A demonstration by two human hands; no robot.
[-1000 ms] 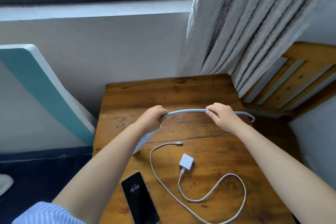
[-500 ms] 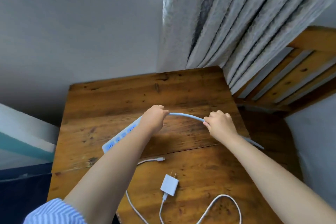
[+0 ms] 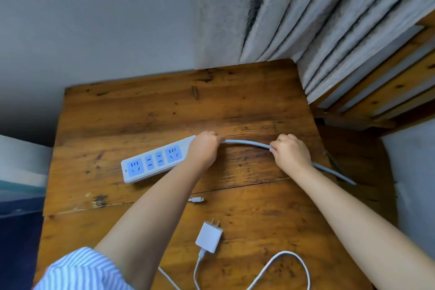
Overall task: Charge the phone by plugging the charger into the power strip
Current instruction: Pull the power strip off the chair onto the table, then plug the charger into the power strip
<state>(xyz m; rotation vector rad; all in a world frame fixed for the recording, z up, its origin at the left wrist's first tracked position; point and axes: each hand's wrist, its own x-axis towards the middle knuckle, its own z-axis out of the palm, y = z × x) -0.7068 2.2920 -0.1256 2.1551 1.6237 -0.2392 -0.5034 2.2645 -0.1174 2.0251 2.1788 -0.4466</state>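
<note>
Risk noted: the stiff grey power cord [image 3: 247, 143], bowed between the hands, may spring and drag the white rectangular power strip [image 3: 155, 162] across the wooden counter [image 3: 146, 106]. The left hand [image 3: 204, 149] is closed over the strip's cord end; the right hand [image 3: 292, 153] is pinched on the cord. The white plastic charger [image 3: 209, 237] lies unplugged nearer the person.

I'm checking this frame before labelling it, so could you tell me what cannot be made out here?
- Phone: not in the head view, so its state is unknown.
- Power strip: its cord end is covered by the left hand.
- Strip's cord: partly hidden under the right hand; its far end drops behind the table edge.
- Charger cable: loop cut off by the bottom edge.
</note>
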